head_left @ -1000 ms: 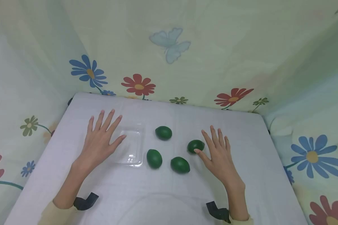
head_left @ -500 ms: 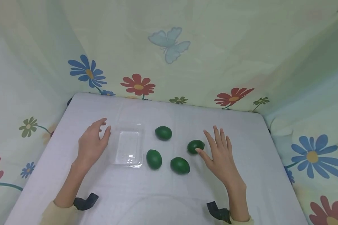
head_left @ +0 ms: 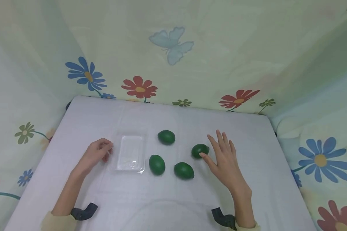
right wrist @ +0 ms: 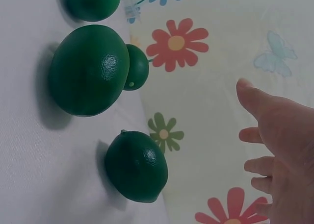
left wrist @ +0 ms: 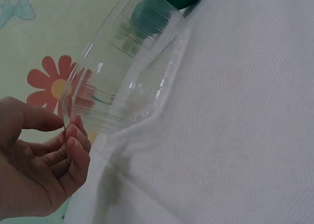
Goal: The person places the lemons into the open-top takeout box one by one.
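Thumb and fingers of my left hand (head_left: 93, 153) pinch the left rim of a clear plastic container (left wrist: 135, 99), which stands on the white-covered table in the head view. My right hand (head_left: 226, 165) is held with fingers spread; its thumb overlaps the rightmost green lime (head_left: 199, 150) in the head view. The right wrist view shows that lime (right wrist: 136, 167) apart from the right hand (right wrist: 289, 145), which holds nothing. Between container and right hand lie a back lime (head_left: 166, 137), a front left lime (head_left: 157, 165) and a front middle lime (head_left: 183, 170).
The white-covered table (head_left: 167, 205) ends at the back against a pale curtain (head_left: 234, 48) printed with flowers and a butterfly. More of this curtain hangs along both sides. A black band (head_left: 85, 212) sits at the left wrist and another black band (head_left: 223, 218) at the right wrist.
My left hand was spread over the container's left side, then drew back towards me, its fingers curling, and now pinches the rim. The right hand stays almost still; the limes have not moved.
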A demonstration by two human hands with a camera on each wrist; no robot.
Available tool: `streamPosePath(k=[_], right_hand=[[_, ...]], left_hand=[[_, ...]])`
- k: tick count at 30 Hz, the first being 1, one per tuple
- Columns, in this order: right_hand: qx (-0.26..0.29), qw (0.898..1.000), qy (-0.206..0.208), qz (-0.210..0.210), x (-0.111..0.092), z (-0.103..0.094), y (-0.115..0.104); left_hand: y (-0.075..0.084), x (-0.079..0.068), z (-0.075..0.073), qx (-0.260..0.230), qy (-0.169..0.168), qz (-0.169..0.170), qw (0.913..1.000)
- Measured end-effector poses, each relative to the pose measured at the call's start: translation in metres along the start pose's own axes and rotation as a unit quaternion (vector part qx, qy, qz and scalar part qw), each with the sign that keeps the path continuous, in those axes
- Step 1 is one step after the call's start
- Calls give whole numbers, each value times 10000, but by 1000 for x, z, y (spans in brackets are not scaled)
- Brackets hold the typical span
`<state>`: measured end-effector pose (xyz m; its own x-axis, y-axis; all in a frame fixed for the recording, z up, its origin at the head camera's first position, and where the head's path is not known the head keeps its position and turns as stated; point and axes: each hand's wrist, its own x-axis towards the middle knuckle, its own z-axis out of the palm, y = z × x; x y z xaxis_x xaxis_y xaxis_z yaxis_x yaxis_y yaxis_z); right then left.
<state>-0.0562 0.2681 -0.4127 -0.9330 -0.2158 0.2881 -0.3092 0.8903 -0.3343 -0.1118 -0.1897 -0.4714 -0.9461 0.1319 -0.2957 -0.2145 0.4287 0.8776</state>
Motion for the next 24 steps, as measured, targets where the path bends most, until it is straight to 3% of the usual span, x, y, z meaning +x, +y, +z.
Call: streamPosePath(k=[7, 15, 24], right_hand=[[51, 9998, 139, -94, -2, -1, -1], [33, 9998, 176, -75, -8, -2, 1], [286, 9964, 592, -532, -12, 1, -2]], left_hand=[[4, -3, -2, -260, -66, 62, 9996], [4, -6, 3, -168, -11, 22, 9999], [5, -7, 7, -364, 34, -5, 9993]])
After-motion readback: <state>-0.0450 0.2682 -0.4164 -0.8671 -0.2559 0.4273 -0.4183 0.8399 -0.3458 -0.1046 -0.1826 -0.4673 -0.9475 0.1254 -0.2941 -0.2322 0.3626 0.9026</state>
